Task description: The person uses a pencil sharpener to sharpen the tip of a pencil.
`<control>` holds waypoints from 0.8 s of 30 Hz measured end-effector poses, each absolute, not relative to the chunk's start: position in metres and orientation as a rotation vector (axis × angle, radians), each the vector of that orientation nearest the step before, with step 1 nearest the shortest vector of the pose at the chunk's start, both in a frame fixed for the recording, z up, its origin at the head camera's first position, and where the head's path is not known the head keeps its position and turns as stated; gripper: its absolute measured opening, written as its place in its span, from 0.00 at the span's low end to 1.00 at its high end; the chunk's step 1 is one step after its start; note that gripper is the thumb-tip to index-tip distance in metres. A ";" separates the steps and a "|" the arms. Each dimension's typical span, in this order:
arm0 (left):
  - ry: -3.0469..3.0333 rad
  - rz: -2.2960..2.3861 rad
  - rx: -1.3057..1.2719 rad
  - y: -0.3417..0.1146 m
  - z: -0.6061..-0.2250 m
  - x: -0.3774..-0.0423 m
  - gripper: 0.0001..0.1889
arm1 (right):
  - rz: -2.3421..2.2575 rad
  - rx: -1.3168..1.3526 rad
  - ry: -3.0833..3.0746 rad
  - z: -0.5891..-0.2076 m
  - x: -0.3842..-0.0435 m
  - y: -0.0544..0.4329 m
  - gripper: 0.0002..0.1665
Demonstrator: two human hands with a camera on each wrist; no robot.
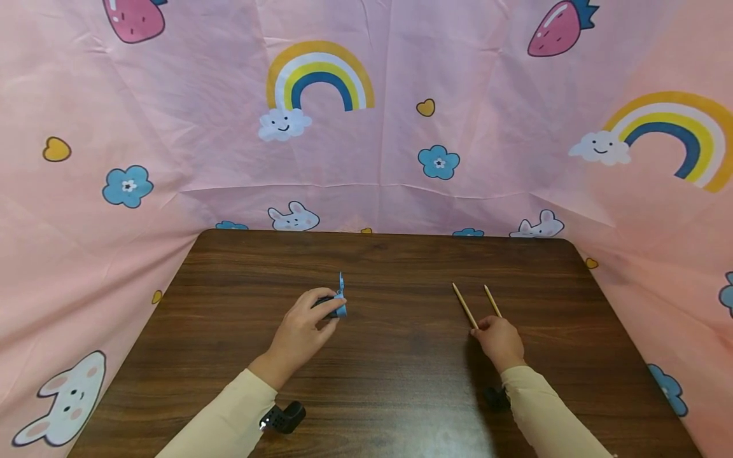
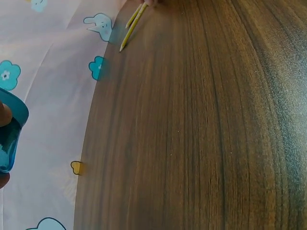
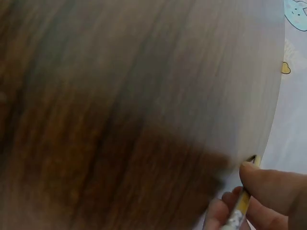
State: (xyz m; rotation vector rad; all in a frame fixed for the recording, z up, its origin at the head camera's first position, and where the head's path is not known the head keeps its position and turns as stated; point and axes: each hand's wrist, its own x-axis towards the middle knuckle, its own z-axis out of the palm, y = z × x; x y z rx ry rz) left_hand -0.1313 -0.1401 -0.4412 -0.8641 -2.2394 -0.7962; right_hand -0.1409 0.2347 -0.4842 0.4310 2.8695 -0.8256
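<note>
My left hand (image 1: 301, 327) grips a small blue pencil sharpener (image 1: 341, 310) with a dark body, its thin blue lid standing up, over the left-middle of the table. In the left wrist view the translucent blue sharpener (image 2: 10, 139) shows at the left edge, a fingertip on it. On the right, my right hand (image 1: 501, 343) pinches a pencil (image 1: 465, 305) between thumb and fingers, its point away from me. A second pencil (image 1: 492, 300) emerges beyond the knuckles; I cannot tell whether it is held. The right wrist view shows the held pencil's patterned shaft (image 3: 236, 218).
Both hands are over a dark wood-grain table (image 1: 389, 369) with rounded far corners. A pink cloth (image 1: 378, 146) printed with rainbows, flowers and rabbits hangs behind and along both sides. Black wrist cameras sit below each hand, the left one (image 1: 284, 417) plainest.
</note>
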 end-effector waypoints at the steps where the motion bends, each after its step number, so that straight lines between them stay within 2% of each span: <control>1: -2.244 -0.798 -0.861 -0.140 -0.441 -0.131 0.20 | -0.820 0.431 2.868 -0.485 -0.141 0.235 0.14; 17: -2.295 -0.793 -0.818 -0.143 -0.443 -0.130 0.20 | -0.821 0.438 2.832 -0.485 -0.140 0.234 0.13; 24: -2.298 -0.787 -0.813 -0.143 -0.443 -0.130 0.20 | -0.781 0.411 2.844 -0.484 -0.138 0.234 0.16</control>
